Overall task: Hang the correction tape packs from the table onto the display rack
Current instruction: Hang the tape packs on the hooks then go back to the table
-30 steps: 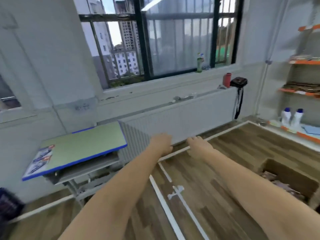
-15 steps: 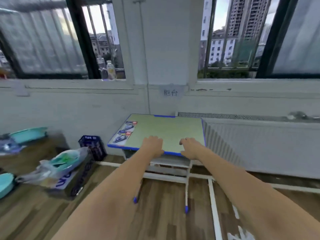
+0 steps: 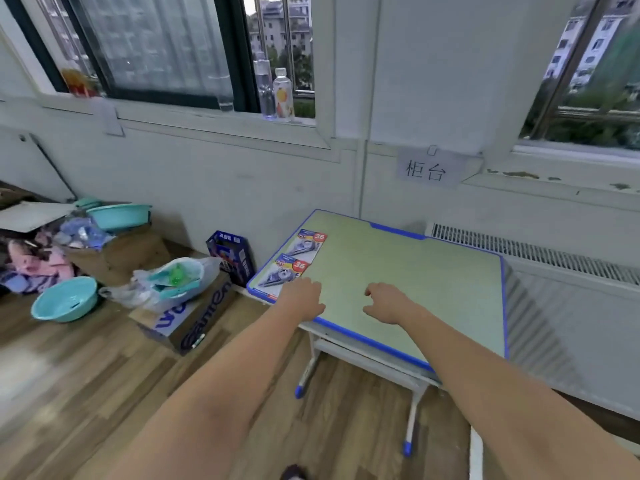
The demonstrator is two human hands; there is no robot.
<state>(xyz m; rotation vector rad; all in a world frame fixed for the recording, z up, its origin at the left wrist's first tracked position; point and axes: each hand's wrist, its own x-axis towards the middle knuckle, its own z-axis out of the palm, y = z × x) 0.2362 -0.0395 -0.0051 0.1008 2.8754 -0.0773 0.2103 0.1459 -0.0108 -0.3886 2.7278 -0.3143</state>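
Observation:
Two correction tape packs lie flat along the left edge of the green table [image 3: 408, 271]: a far pack [image 3: 308, 242] and a near pack [image 3: 285, 271]. My left hand [image 3: 303, 299] hovers over the table's front left corner, just right of the near pack, fingers loosely curled and holding nothing. My right hand [image 3: 386, 303] hangs over the table's front middle, fingers relaxed and empty. The display rack is out of view.
Left of the table stand a blue crate [image 3: 232, 254], a cardboard box [image 3: 187, 320] topped by a plastic bag, teal basins [image 3: 64, 299] and a box of clothes. A white radiator [image 3: 571, 299] runs along the wall on the right. Bottles stand on the windowsill [image 3: 221, 117].
The view has swung left from the shelves to the table and come closer. Both hands now reach over the table's front edge, the left one near the packs.

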